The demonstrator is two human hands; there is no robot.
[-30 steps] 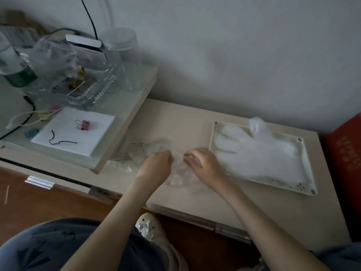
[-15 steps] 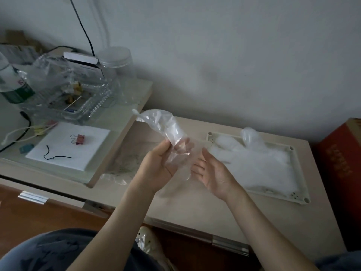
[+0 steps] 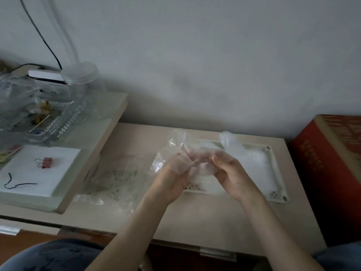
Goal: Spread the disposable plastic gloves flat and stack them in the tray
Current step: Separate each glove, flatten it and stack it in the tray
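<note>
A clear plastic glove hangs crumpled in the air above the beige table, over the left edge of the white tray. My left hand pinches it from the left, its fingertips wrapped in the film. My right hand grips the same glove from the right. A flattened glove lies in the tray, one finger sticking past the far rim. A heap of clear gloves lies on the table to the left of my hands.
A raised shelf at the left carries a white pad with a pink binder clip, a clear jar and a clear plastic box. A red carton stands at the table's right end.
The glove went from the table up into the air a second ago. Both hands have since shifted right over the tray's edge and closed together on it.
</note>
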